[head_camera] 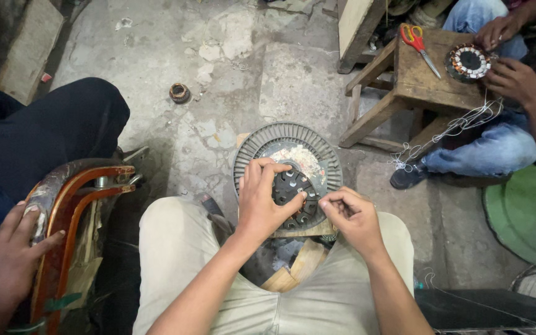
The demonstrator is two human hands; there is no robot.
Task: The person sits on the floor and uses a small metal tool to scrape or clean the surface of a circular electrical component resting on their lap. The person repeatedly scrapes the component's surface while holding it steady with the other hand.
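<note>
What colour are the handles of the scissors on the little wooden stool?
Red, with silver blades: the scissors lie on the wooden stool, seen in the head view.

Top right: wooden stool (426, 84) with red-handled scissors (418, 44) and a round wound coil (468, 61) on it, white thread (460, 127) trailing off the edge. Green disc (522, 211) on floor at right. Small metal ring (180, 93) on cracked concrete floor (231, 74). Red-brown chair arm (72, 198) at left.

cracked concrete floor (218, 80), wooden stool (417, 80)
</note>
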